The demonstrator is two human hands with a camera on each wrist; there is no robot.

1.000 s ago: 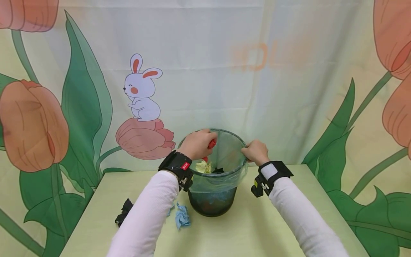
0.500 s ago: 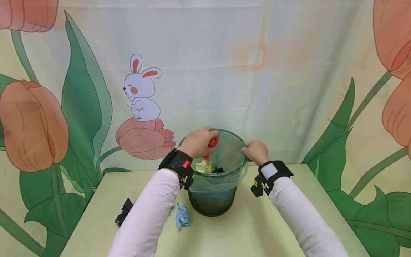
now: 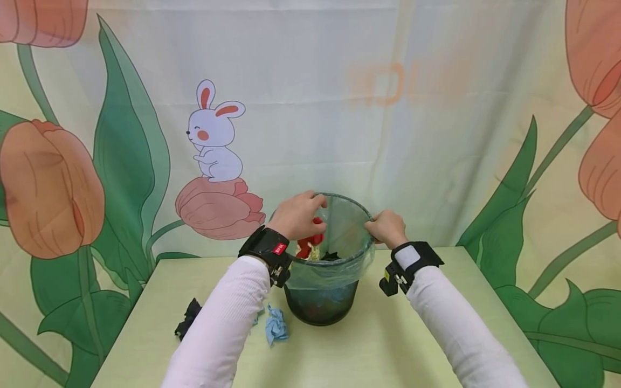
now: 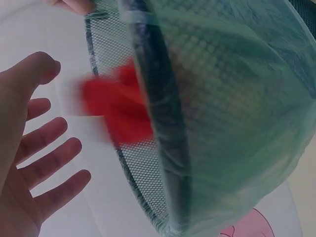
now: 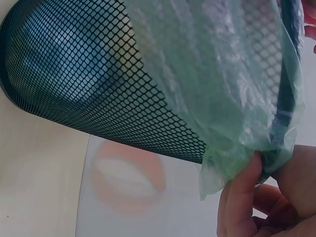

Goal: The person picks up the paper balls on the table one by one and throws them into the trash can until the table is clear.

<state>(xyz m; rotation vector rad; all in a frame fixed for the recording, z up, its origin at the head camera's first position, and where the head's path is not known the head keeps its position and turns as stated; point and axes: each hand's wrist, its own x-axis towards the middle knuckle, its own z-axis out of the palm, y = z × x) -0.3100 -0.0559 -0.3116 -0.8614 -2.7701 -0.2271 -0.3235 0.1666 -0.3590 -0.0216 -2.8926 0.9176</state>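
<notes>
Since half a second ago, the red wad [image 4: 123, 106] has left the left hand [image 3: 296, 215]; I see it blurred in the mouth of the bin [image 3: 320, 311]. That hand's fingers are spread apart, holding nothing. The right hand [image 3: 388, 228] pinches the bin's rim and green liner [image 3: 335, 277]. Inside I make out a yellow wad [image 3: 315, 253] and a dark scrap [image 3: 331, 256]. On the desk [image 3: 349, 355], a blue wad [image 3: 276, 325] lies near the bin; a black wad [image 3: 188, 319] lies farther left, beside the left sleeve [image 3: 218, 318].
</notes>
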